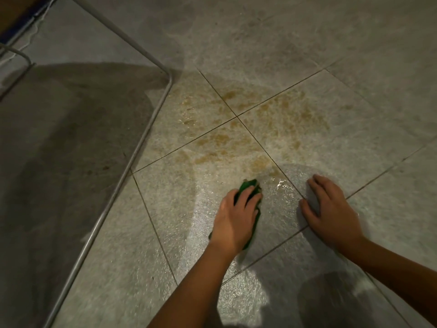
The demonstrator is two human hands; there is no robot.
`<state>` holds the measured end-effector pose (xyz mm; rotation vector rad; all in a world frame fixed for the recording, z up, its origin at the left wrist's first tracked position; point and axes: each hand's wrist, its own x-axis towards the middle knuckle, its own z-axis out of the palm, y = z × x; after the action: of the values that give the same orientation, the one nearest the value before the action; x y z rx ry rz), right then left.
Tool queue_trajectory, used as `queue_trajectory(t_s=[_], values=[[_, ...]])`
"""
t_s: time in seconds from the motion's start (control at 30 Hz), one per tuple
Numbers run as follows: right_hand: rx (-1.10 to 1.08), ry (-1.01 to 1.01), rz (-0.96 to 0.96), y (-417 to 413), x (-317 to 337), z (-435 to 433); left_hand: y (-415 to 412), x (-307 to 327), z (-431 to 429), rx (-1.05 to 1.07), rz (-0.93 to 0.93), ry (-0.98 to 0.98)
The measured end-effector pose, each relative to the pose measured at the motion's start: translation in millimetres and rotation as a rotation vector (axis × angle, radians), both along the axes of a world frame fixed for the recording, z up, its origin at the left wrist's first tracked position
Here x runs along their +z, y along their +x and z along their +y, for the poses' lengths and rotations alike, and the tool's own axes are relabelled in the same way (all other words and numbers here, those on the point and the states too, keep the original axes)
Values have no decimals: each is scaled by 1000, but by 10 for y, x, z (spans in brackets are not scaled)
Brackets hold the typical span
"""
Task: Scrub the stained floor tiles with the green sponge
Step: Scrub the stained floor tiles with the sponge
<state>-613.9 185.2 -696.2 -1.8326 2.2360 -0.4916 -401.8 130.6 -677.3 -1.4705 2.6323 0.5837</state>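
A brownish stain [257,124] spreads over the grey floor tiles [179,209] around the crossing of two grout lines. My left hand [234,221] presses the green sponge [248,185] flat on a wet, shiny tile just below the stain's near edge; the sponge shows past my fingertips and along the right side of my palm. My right hand [331,214] lies flat on the floor to the right, fingers spread, holding nothing.
A thin white metal frame [132,162] runs diagonally across the floor on the left, bending near the stain's upper left. Beyond it the floor lies in dark shadow [59,150]. My own shadow falls at the bottom right.
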Motion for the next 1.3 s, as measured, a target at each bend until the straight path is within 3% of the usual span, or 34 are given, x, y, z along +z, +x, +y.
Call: queue_trajectory(t_s=[0.1,0.27,0.37,0.47,0.73,0.87,1.0,1.13,1.3], values=[[0,-4,-2,8,-3,5,-162,12,-181,-114,-40,-38],[-12,-6,-5,9,-6,12,163,19,-301,150,30,-39],[-7,-6,-13,7,-11,9,366,-18,-201,193,41,-95],[-8,-10,-15,3,-18,11,343,-82,-107,143,62,-162],[-13,-5,-2,7,-22,9,-310,-124,-177,-98,115,-117],[4,8,-11,-16,-21,14,-301,-45,-401,-44,86,-20],[1,18,-28,-18,5,10,6,-25,-468,65,47,-55],[5,31,-37,-18,43,12,218,-137,-284,-23,66,-236],[19,41,-25,-43,72,9,-109,-230,-76,-191,99,-164]])
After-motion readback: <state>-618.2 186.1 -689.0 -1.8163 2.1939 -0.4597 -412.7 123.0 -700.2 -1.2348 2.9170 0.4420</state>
